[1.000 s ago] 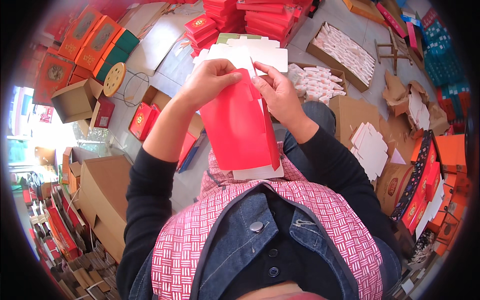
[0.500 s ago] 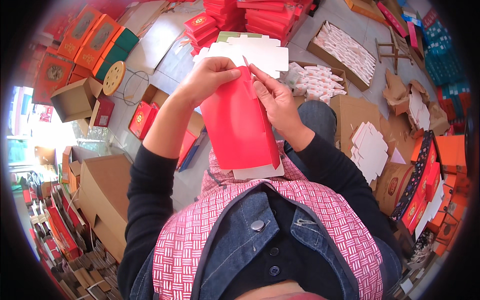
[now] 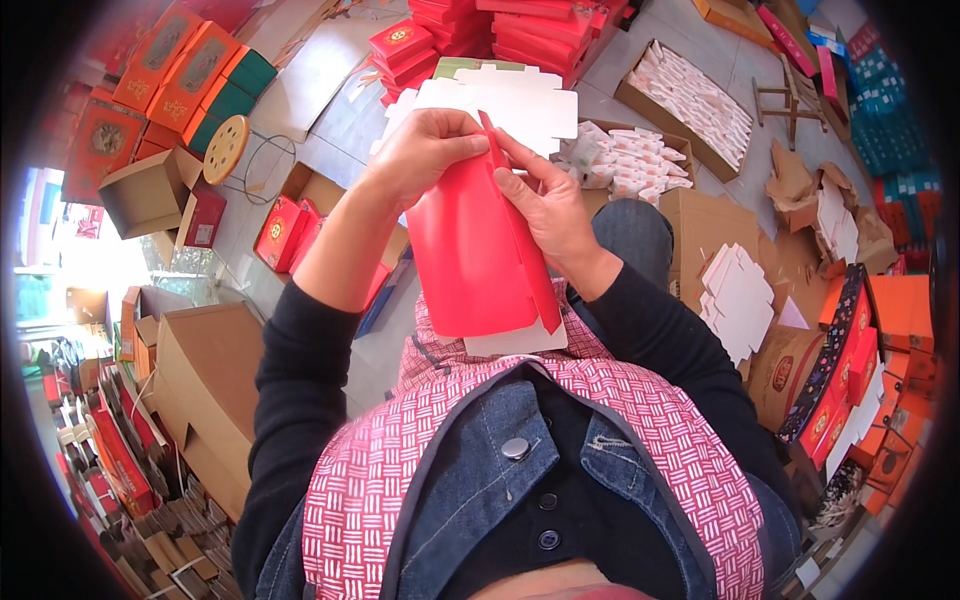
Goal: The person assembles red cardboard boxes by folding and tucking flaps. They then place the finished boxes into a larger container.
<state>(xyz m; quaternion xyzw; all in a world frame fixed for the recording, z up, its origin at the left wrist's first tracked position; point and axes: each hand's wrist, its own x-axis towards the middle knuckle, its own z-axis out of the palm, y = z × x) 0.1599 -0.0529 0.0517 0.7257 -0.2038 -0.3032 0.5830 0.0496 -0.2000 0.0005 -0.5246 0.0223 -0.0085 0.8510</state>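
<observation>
A red cardboard box blank (image 3: pixel 465 265) with a folded strip along its right side is held upright above my lap. My left hand (image 3: pixel 432 155) is closed on its far edge, thumb and fingers pinching the card near the far corner. My right hand (image 3: pixel 552 208) is closed on the right side strip, its fingers close to my left fingertips. A pale flap (image 3: pixel 515 342) shows at the blank's near end. Just beyond my hands lie white die-cut card blanks (image 3: pixel 515 100); my hands partly cover them.
Stacked red boxes (image 3: pixel 540 35) stand at the far side. Cartons of white folded pieces (image 3: pixel 688 100) sit at the far right, and white blanks (image 3: pixel 738 305) lean by a brown carton to the right. At left are a round wooden stool (image 3: pixel 227 150) and a large brown carton (image 3: pixel 205 390).
The red blank's right side strip is bent up more and its front looks more curved. My hands have shifted slightly along the far edge, still gripping it.
</observation>
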